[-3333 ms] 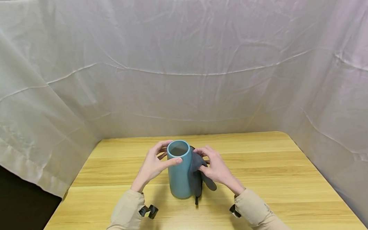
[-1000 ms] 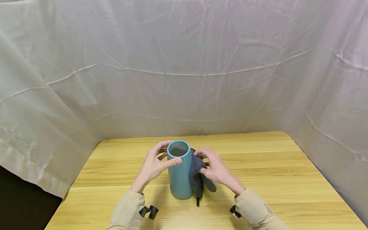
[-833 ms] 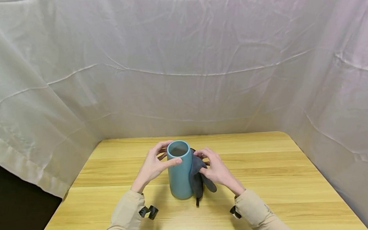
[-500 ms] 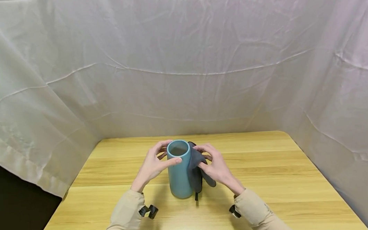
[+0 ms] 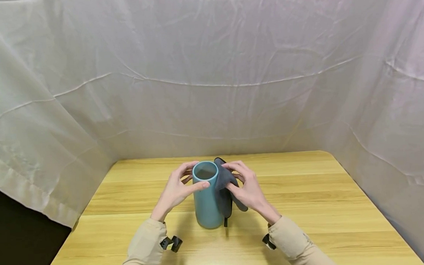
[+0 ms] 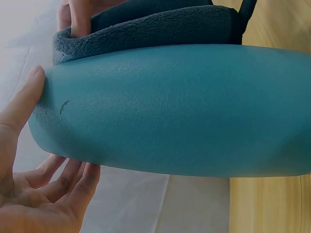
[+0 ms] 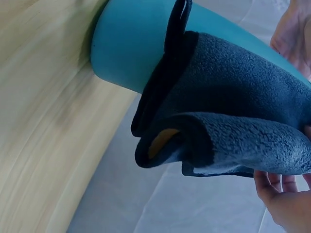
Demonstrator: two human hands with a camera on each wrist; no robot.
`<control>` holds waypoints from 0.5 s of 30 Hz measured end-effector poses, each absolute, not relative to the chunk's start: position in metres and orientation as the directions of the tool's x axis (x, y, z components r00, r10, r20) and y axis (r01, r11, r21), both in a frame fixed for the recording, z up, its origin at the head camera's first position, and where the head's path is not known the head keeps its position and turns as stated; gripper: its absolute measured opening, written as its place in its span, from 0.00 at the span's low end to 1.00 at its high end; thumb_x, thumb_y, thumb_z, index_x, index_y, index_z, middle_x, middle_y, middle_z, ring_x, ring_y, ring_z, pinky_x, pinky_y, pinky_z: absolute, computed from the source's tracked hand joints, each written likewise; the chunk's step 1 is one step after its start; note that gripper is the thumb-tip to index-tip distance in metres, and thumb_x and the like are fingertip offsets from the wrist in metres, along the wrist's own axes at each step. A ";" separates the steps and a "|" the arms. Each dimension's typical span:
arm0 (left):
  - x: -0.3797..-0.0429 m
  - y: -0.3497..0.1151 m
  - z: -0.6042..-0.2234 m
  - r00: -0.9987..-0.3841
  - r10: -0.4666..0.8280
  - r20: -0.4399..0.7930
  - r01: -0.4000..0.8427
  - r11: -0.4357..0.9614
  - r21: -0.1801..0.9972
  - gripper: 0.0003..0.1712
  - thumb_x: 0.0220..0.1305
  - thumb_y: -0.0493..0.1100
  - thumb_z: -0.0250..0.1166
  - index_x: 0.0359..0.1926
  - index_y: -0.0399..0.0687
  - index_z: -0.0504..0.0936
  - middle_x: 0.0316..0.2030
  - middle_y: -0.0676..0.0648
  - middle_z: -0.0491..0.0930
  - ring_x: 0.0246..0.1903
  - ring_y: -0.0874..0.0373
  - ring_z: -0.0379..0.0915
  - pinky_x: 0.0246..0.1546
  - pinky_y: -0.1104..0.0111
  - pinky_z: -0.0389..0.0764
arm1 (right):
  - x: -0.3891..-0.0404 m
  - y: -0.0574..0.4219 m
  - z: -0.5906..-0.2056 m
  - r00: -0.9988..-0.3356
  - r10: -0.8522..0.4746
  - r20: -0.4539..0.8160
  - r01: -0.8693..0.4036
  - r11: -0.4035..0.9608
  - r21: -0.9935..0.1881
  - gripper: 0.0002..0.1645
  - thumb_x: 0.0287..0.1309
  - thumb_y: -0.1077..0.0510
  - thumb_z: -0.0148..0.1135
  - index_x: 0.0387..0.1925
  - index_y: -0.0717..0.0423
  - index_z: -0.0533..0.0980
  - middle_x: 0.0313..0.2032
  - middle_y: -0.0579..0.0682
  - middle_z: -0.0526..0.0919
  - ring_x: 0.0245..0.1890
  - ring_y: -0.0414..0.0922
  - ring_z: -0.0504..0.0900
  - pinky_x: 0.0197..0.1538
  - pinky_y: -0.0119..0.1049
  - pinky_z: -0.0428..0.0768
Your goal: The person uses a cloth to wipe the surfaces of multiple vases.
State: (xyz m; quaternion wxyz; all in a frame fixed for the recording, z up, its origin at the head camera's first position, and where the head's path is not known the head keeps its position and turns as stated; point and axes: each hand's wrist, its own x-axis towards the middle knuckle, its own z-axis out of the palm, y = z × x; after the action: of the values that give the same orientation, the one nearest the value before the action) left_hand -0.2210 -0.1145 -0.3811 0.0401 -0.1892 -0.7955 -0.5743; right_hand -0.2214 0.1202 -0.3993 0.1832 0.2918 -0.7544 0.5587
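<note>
A teal vase [image 5: 207,209] stands upright on the table, its round mouth facing up. My left hand [image 5: 177,186] grips it near the rim, thumb in front and fingers behind on the left side. In the left wrist view a small dark mark shows on the vase wall [image 6: 170,107]. A dark grey-blue fleecy cloth [image 7: 233,77] with black edging and a hanging loop lies against the vase's right side. My right hand [image 5: 247,186] pinches the bunched cloth [image 5: 224,196] between thumb and fingers, by the upper wall. Its folds hang down below the hand.
The wooden table [image 5: 309,207] stretches around the vase on all sides. A pale fabric curtain [image 5: 218,108] encloses the back and both sides. A dark area [image 5: 19,238] lies beyond the table's left edge. Each wrist carries a small black camera [image 5: 176,244].
My right hand and the cloth have moved up along the vase's right side over the last second; the cloth's top now reaches above the rim. The left hand and vase have stayed put.
</note>
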 end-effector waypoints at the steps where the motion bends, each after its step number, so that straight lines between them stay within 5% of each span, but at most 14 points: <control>1: -0.221 -0.114 -0.381 -0.927 0.251 0.278 0.343 0.271 0.900 0.37 0.54 0.45 0.78 0.65 0.48 0.75 0.59 0.42 0.79 0.59 0.44 0.74 0.68 0.47 0.74 | -0.221 0.121 -0.399 -0.768 -0.240 0.594 -0.639 0.217 -0.738 0.24 0.54 0.76 0.67 0.54 0.64 0.79 0.51 0.61 0.80 0.51 0.45 0.80 0.52 0.38 0.87; 15: -0.220 -0.114 -0.380 -0.926 0.251 0.281 0.346 0.269 0.899 0.37 0.54 0.45 0.78 0.64 0.49 0.75 0.57 0.43 0.80 0.59 0.46 0.75 0.68 0.47 0.74 | -0.223 0.127 -0.404 -0.851 -0.329 0.409 -0.516 0.380 -0.768 0.27 0.49 0.78 0.60 0.54 0.63 0.77 0.49 0.61 0.79 0.50 0.54 0.78 0.51 0.52 0.88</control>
State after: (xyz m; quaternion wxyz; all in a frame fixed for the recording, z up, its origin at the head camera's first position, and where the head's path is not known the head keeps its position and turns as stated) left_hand -0.2201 -0.1144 -0.3805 0.0414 -0.1876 -0.7956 -0.5745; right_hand -0.2235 0.1269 -0.4040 0.0943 0.2560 -0.8252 0.4945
